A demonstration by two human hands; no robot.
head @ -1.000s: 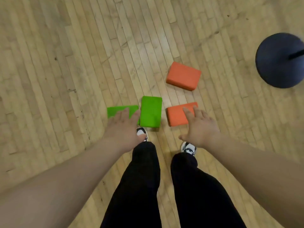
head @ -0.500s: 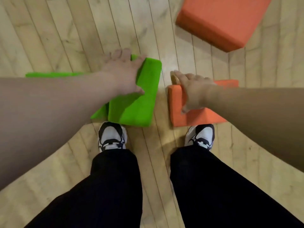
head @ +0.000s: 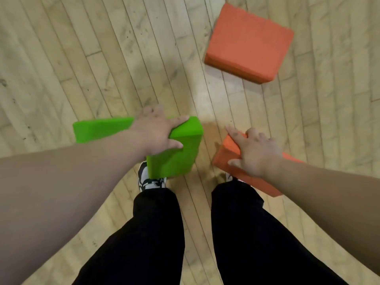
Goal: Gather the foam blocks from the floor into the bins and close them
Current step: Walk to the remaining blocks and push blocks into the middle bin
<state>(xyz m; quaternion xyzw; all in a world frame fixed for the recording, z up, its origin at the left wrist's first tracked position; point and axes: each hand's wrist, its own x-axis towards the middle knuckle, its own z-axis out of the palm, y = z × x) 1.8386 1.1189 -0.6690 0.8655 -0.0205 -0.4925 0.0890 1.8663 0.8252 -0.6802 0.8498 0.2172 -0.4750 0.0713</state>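
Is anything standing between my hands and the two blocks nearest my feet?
Nothing visible does. The left hand grips the right green block, and the right hand grips the near orange block; both blocks are tilted.

free: floor [head: 133, 64] ahead-left | blocked: far orange block [head: 248, 42] ahead-right | blocked: flat green block [head: 100, 128] left

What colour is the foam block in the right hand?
The foam block gripped by the right hand is orange, seen best in the head view.
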